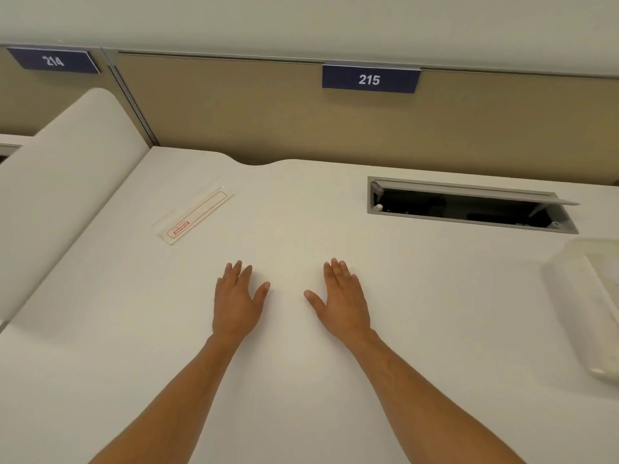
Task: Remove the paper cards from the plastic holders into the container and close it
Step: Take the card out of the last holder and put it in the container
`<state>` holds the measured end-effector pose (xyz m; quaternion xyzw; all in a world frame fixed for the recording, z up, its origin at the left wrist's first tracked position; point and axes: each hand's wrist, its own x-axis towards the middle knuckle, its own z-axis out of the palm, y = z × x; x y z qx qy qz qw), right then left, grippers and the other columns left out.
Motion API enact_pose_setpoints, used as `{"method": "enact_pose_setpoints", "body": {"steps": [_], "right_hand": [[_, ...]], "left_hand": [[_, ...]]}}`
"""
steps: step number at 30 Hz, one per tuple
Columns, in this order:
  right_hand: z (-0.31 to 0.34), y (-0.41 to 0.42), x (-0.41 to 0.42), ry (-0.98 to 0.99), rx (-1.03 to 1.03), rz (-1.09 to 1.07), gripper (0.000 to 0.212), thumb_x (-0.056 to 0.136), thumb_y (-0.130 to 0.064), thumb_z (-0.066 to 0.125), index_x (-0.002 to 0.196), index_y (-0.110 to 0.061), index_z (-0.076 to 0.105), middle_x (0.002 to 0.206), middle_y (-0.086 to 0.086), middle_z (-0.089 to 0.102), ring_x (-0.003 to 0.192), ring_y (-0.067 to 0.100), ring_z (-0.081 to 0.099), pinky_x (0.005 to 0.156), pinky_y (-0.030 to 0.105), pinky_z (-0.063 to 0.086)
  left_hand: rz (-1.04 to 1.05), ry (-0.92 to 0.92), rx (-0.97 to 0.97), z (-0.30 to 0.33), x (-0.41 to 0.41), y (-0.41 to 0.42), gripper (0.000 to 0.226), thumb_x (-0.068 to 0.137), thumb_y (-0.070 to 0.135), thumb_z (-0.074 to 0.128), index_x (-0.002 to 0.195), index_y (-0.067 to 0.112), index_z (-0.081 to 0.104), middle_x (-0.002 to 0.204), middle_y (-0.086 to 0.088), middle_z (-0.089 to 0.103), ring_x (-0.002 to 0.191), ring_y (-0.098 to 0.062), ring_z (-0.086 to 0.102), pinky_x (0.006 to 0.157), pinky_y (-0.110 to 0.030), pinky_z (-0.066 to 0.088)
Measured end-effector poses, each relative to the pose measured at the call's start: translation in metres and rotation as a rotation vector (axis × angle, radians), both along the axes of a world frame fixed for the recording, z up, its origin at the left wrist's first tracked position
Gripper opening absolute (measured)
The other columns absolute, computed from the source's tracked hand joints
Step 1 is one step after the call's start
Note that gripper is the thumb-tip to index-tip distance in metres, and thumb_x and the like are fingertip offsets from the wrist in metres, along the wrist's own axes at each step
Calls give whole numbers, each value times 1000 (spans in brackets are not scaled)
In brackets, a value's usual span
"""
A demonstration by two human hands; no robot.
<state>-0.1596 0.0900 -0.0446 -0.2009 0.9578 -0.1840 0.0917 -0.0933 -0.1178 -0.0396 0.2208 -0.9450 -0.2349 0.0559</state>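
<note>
A clear plastic holder (194,212) lies flat on the white desk (301,396), up and to the left of my hands. Inside it is a white paper card with a red outline and a red label at its near end. A translucent plastic container (589,306) sits at the right edge, partly cut off by the frame; I cannot tell whether its lid is on. My left hand (237,299) and my right hand (341,298) lie palm-down on the desk in the middle, fingers straight, holding nothing.
A cable hatch (469,205) stands open in the desk at the back right. A beige partition with signs 214 (53,61) and 215 (369,79) runs along the back. A white rounded divider panel (67,182) borders the desk on the left.
</note>
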Motion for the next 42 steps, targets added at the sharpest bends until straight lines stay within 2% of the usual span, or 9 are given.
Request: {"method": "enact_pose_setpoints", "body": {"steps": [6,14,23,26,28,31,35,39,42], "right_hand": [[-15,-40,-18,47,101,58,79,97,-63,15,155,-11,6,164,3,2,150,16,-8,119,43,-13],[-23,-55,-27,131,95,47,81,94,-66,6,155,-12,7,164,3,5,150,15,-7,121,45,-6],[-22,-56,-27,135,105,49,81,95,-65,7,155,-12,7,164,4,5,150,15,-8,121,44,-8],[-21,-56,-28,132,102,47,81,95,-65,8,155,-12,7,164,4,5,150,15,-8,121,44,-8],[-21,-55,-28,127,103,51,81,95,-65,7,155,-12,6,164,4,4,150,15,-8,121,44,-8],[-21,-55,-28,118,99,55,81,95,-65,7,155,-12,5,164,3,2,150,15,-10,121,44,-9],[-22,-54,-28,112,94,61,81,95,-66,7,155,-12,4,164,3,1,150,14,-11,120,43,-11],[-22,-50,-31,77,58,85,83,93,-68,7,155,-13,2,164,1,-3,148,12,-16,118,39,-18],[-20,-44,-35,14,19,122,86,91,-71,16,155,-16,3,164,-2,-5,147,9,-18,117,37,-20]], "left_hand": [[21,8,-121,-1,-33,-50,62,99,44,47,148,6,38,161,-15,24,152,-30,10,122,-45,7],[127,33,-254,10,-72,-113,62,99,35,51,148,1,35,161,-20,20,151,-36,9,122,-49,6],[293,-28,-278,19,-95,-151,63,94,3,41,152,-4,17,160,-24,20,149,-42,10,120,-55,7],[310,-51,-299,22,-95,-157,63,85,-3,46,146,-5,31,140,-28,46,131,-46,38,109,-54,27],[330,-55,-289,25,-93,-158,51,83,-3,48,134,-2,46,121,-27,56,105,-47,52,84,-51,42],[375,-56,-254,28,-87,-154,29,85,-1,46,112,4,56,103,-21,59,81,-40,53,64,-42,38],[424,-34,-241,26,-81,-146,22,86,-1,46,101,8,60,92,-17,63,68,-33,46,62,-39,36],[452,11,-211,31,-77,-134,39,84,0,47,116,13,63,101,-16,67,80,-41,58,67,-37,38],[515,98,-91,35,-71,-115,37,87,2,47,118,14,65,102,-14,69,83,-39,60,70,-37,40]]}}
